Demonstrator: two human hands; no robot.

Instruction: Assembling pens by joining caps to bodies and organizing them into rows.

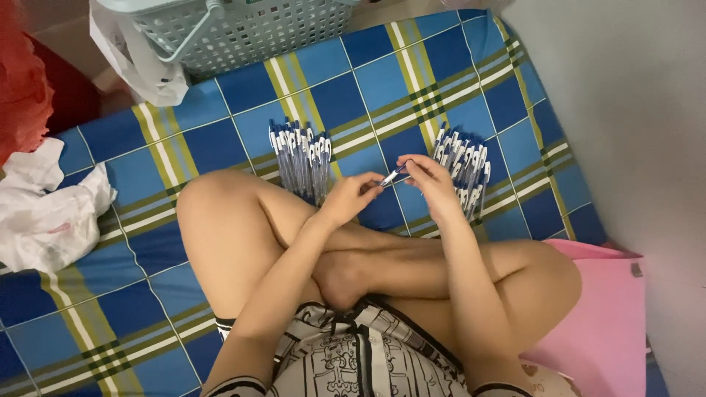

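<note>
I sit cross-legged on a blue, green and white checked sheet (184,132). Both hands meet in front of my shins on one clear pen with a blue tip (393,176). My left hand (349,198) pinches its near end, and my right hand (432,180) holds the far end with curled fingers. A row of several matching pens (300,158) lies on the sheet just left of my left hand. Another heap of such pens (465,165) lies behind and to the right of my right hand, partly hidden by it.
A pale green plastic basket (243,29) stands at the top, with a white plastic bag (132,59) beside it. Crumpled white plastic (44,213) lies at the left edge near red cloth (22,81). A pink sheet (610,316) lies by my right knee, against a white wall (625,110).
</note>
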